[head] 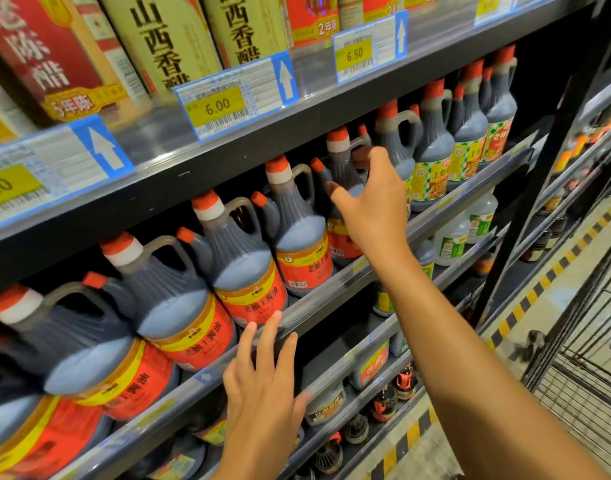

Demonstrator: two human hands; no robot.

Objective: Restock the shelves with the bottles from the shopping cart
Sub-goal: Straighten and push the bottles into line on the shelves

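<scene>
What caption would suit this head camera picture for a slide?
Right hand reaching to a dark jug on the shelf, left hand open at its edge.

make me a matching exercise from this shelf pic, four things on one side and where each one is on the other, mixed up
Things:
1. right hand
2. left hand
3. 6.00 price tag
4. clear bottles

Places:
A. on the rail of the upper shelf
B. fingers at the front rail of the dark-bottle shelf
C. on the shelf below the dark bottles, to the right
D. up against a dark bottle with a red label

Pairs: 1-D, 2-B, 3-A, 4-C
</scene>
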